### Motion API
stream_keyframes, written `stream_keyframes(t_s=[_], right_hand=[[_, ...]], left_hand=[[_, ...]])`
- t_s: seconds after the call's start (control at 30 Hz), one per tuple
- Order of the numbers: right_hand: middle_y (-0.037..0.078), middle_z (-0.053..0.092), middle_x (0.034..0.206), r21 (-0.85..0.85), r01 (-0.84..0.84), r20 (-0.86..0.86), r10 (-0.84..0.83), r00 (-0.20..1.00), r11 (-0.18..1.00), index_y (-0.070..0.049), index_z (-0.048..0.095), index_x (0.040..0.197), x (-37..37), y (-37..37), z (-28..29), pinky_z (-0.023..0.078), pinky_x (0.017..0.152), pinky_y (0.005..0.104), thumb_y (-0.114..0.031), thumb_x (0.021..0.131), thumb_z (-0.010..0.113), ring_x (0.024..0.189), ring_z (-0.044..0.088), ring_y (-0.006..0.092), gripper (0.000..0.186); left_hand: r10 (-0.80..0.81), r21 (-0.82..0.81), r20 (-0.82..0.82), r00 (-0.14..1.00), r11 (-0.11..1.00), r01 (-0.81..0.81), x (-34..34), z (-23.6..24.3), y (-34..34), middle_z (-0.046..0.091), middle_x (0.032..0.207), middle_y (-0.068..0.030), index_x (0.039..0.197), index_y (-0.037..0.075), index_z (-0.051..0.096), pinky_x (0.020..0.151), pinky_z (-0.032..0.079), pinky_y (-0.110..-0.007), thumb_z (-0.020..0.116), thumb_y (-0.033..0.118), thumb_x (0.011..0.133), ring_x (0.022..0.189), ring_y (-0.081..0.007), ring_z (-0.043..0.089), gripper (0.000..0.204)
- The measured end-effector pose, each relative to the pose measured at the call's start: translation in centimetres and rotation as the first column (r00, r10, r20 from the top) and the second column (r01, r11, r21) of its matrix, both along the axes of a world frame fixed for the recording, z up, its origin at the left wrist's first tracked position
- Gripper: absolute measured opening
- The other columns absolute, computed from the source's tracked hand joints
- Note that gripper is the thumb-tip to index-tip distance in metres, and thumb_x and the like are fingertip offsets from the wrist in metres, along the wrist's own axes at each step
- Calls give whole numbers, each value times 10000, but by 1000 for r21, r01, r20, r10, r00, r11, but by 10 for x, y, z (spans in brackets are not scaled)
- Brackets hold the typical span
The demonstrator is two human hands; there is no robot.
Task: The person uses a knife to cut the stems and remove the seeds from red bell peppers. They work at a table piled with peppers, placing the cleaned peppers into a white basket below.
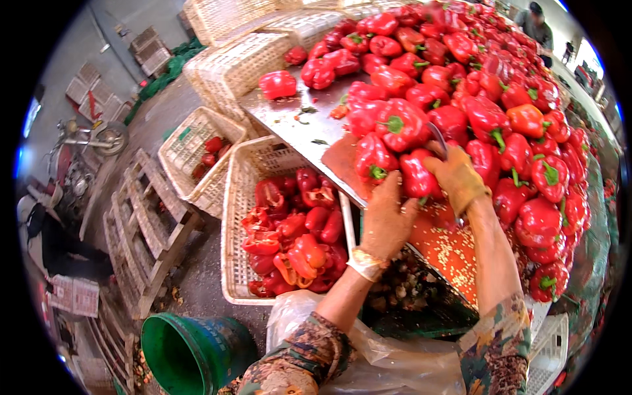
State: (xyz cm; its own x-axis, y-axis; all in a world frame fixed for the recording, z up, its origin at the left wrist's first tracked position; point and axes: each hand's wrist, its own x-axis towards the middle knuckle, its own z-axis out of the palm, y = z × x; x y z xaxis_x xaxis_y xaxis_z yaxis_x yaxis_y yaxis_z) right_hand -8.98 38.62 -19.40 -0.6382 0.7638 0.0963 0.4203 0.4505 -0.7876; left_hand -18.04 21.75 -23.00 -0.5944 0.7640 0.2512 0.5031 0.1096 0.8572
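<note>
A large heap of red bell peppers point(454, 112) covers the metal table. My left hand point(387, 220), in a tan glove with a pale band at the wrist, has its fingers and thumb around the lower side of one red bell pepper point(417, 172). My right hand point(459, 179), gloved too, is closed at that pepper's right side. From its grip sticks up a curved, dark metal tool point(437, 137); its working end is hidden. Below both hands, an orange-stained surface point(444, 247) is strewn with pale seeds. A white plastic crate point(232, 257) left of my hands holds cut red pepper pieces point(299, 227).
A smaller crate point(172, 155) with some peppers stands behind, near stacked crates point(230, 69). Scraps fill a dark container point(421, 322) under the table edge. A green bucket point(187, 359), wooden pallet point(141, 224) and motorbike point(76, 155) are at left. Another person point(534, 29) stands far right.
</note>
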Motion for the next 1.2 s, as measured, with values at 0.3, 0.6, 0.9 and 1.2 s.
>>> stream_keyframes(t_s=[0.3, 0.6, 0.9, 1.2], right_hand=[[-3, 667, 922, -112, 36, -251, -63, 966, 993, -1, 659, 1249, 68, -43, -18, 428, 613, 227, -161, 945, 632, 707, 542, 52, 345], [-58, 547, 767, -286, 215, -373, -315, 872, 934, -51, 682, 1167, 107, -23, -22, 323, 507, 216, -240, 1030, 608, 559, 409, 18, 245], [50, 630, 1187, 342, 330, -388, -188, 902, 880, 24, 589, 1329, 156, 1, -100, 434, 939, 284, -178, 1054, 581, 1072, 556, 132, 342], [134, 616, 1340, 478, 284, -276, -165, 947, 831, 34, 546, 1392, 182, -17, -113, 433, 1046, 344, -113, 1061, 523, 1194, 565, 206, 363]], left_hand=[[-42, 41, -95, 995, 998, 47, 18, 13, 2, 630, 1077, -252, 1506, 61, 369, 877, 529, -516, 816, 344, 700, 1030, -432, 644, 964], [-11, 227, -232, 973, 972, 66, 25, 0, 2, 583, 1079, -214, 1400, 88, 425, 841, 513, -522, 775, 187, 697, 1014, -428, 602, 791], [-1, 312, -98, 995, 950, 31, 32, -23, 22, 561, 1202, -256, 1406, 34, 388, 957, 487, -502, 763, 97, 693, 1128, -460, 558, 809], [-57, 299, 68, 996, 954, 34, 37, -26, 15, 538, 1330, -265, 1418, -2, 400, 1064, 449, -456, 760, 102, 718, 1249, -436, 531, 795]])
